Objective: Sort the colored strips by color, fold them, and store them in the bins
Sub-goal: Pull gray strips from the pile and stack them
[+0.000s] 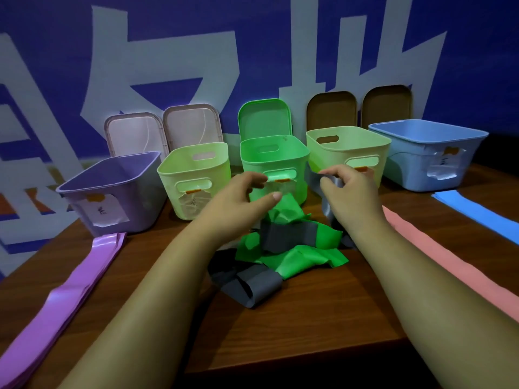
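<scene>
Wooden table (295,318) holds tangled green strips (306,256); right hand (351,192) pinches grey strip (328,209).

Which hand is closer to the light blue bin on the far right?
Right. The right hand, pinching a grey strip, is in front of the pale green bin next to the blue bin; the left hand is farther away, before the bright green bin.

The wooden table (309,318) bears five bins (193,164), purple strips (70,299), pink strips (449,262), blue strips (477,214), a green-grey tangle (297,256).
</scene>
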The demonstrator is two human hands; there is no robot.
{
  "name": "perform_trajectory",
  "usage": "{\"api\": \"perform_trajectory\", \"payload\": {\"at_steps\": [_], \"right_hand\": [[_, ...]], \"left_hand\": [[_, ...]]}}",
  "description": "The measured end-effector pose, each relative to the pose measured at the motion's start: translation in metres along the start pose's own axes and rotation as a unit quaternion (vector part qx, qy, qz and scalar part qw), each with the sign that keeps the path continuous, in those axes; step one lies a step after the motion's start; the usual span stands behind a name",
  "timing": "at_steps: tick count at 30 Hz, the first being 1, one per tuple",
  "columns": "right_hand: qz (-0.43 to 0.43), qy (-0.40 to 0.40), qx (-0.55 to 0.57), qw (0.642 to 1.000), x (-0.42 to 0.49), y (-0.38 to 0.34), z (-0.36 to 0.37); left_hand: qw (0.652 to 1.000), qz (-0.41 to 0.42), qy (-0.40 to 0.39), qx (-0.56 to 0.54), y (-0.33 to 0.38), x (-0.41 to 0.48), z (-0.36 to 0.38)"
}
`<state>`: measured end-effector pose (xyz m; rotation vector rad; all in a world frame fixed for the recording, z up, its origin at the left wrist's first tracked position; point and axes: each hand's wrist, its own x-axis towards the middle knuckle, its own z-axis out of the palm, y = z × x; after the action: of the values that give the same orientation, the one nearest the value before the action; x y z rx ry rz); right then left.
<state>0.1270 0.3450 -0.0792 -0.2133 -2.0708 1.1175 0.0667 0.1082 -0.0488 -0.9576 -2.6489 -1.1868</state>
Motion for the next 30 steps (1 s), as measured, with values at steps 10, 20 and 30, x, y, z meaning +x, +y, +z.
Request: {"api": "perform_trajectory", "payload": {"at_steps": [10,20,30], "right_hand": [[-0.201,-0.084,-0.032,0.975,-0.015,-0.015,0.005],[-0.133,-0.097,-0.043,0.985,-0.016,-0.01,0.001],[-0.066,-0.021,0.022,0.997,-0.01,-0.002,-0.001]], "left_hand": [[0.918,-0.221,-0.175,0.278,-0.004,-0.046,-0.026],[0.969,-0.151,-0.069,0.18,-0.013,-0.026,-0.018],[0.991,-0.094,0.005,-0.094,-0.002,0.015,0.038]]}}
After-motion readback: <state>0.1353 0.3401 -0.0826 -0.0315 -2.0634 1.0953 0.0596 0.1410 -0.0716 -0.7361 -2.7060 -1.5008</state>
